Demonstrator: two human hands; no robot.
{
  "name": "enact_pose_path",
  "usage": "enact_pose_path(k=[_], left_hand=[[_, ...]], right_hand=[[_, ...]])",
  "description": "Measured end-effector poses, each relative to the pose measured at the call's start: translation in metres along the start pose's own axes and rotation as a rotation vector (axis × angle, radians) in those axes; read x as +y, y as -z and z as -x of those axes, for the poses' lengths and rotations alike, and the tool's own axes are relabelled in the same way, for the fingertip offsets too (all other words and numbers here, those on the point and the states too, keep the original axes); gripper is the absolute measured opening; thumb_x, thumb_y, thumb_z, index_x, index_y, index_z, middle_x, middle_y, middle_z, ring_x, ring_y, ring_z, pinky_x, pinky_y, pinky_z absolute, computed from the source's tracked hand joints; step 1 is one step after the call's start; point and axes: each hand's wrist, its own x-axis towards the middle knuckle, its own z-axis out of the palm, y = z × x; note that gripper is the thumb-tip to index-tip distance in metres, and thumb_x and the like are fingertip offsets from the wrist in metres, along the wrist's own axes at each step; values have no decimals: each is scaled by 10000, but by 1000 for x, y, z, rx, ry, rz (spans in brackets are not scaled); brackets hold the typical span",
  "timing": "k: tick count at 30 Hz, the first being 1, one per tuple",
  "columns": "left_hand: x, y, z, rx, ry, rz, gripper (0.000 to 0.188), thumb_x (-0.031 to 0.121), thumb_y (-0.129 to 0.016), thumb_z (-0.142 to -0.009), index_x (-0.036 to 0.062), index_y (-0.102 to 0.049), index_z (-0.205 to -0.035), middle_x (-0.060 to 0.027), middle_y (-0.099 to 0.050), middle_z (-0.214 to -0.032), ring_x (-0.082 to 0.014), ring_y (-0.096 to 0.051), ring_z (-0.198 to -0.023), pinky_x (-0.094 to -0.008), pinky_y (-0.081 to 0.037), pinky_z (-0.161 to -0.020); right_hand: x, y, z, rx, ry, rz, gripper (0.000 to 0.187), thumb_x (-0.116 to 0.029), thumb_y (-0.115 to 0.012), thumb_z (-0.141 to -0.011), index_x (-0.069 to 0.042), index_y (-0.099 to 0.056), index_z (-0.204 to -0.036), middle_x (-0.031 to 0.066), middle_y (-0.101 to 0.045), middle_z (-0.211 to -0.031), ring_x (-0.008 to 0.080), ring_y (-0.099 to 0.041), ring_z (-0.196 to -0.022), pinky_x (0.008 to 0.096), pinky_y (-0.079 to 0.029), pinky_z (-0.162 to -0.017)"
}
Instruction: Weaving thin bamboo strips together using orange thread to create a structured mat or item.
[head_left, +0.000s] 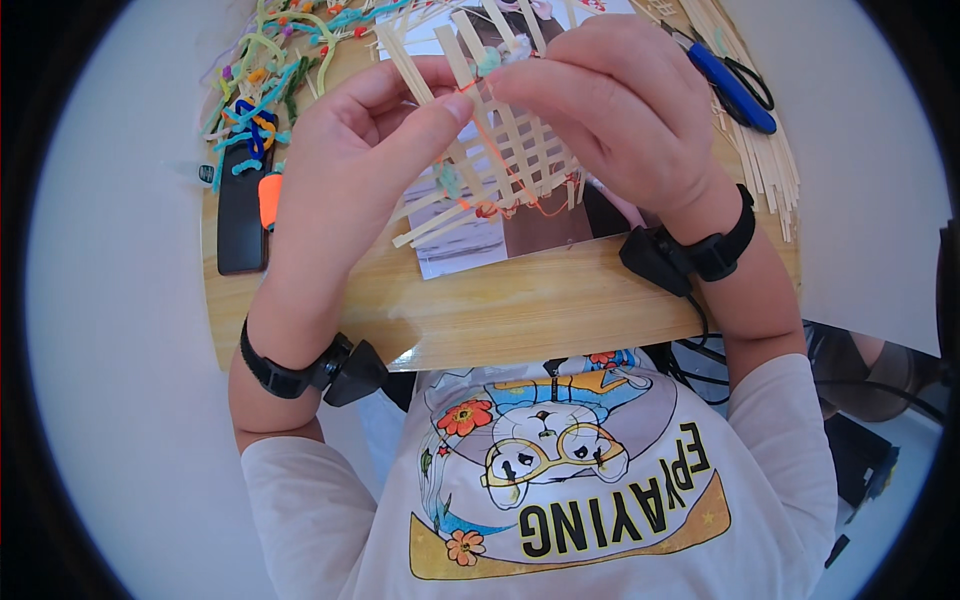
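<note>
Between my hands is a lattice of woven pale bamboo strips (520, 150), with loose strip ends fanning out at its top and lower left. My left hand (365, 140) is closed on its left edge, thumb in front and fingers behind. An orange thread (497, 152) slants down across the weave from near the left thumb and loops at the lower edge. My right hand (630, 110) pinches at the upper edge, its fingertips by the thread's upper end; the exact grip is partly hidden. Pale green and white fluffy tufts (488, 62) sit among the strips there.
A printed picture sheet (460, 250) lies under the weave on the wooden table (540, 310). At left are colourful fuzzy yarn pieces (285, 60), a dark flat bar (242, 215) and an orange object (269, 200). Blue-handled pliers (735, 90) lie on loose bamboo strips (775, 180) at right.
</note>
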Motion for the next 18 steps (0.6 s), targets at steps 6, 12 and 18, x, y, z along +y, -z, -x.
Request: enact_pose_path(k=[6,12,18], left_hand=[[1,-3,1,38,-32,28,310,126,-723,-870,-19,-661,-1136,-49,-690,-1014,-85,-637,-921,-241,-505,-833],[0,1,1,137,-617,-652,307,-29,-741,-807,14,-673,-1104,-53,-675,-1013,-127,-602,-861,-259,-483,-774],[3,0,5,144,-817,-907,327,-75,-749,-753,40,-703,-1056,-65,-652,-920,-152,-595,-823,-267,-470,-748]], right_hand=[[-1,7,1,-33,-71,1,216,-90,-700,-716,-18,-708,-920,92,-615,-783,210,-608,-672,300,-471,-574],[-32,20,-6,-90,-976,-609,243,-29,-666,-894,-22,-634,-1135,10,-611,-868,104,-585,-802,230,-475,-710],[-45,31,-7,-258,-1397,-943,277,-119,-622,-959,9,-571,-1199,10,-624,-929,58,-569,-843,196,-454,-748]])
